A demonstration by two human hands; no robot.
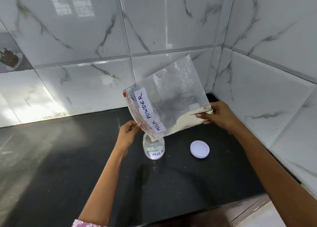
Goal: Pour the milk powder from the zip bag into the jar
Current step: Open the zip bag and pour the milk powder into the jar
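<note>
The clear plastic zip bag with the white "MILK POWDER" label (pixel 169 96) hangs tilted above the small clear jar labelled "MILK" (pixel 153 148), its red-striped zip mouth dipping into the jar's open neck. The pale milk powder (pixel 187 118) lies heaped along the bag's lower edge, up and to the right of the jar, and has not clearly reached the mouth. The bag looks light, limp and slippery, likely to fold or spill sideways, so it seems best held at two ends. The left hand (pixel 127 132) pinches the zip edge just left of the jar's neck; the right hand (pixel 217 114) grips the bag's far bottom corner, fingers curled round the powder-filled part. The jar looks light enough to tip if nudged. A round white lid (pixel 199 149) lies on the black counter (pixel 103 166) right of the jar.
</note>
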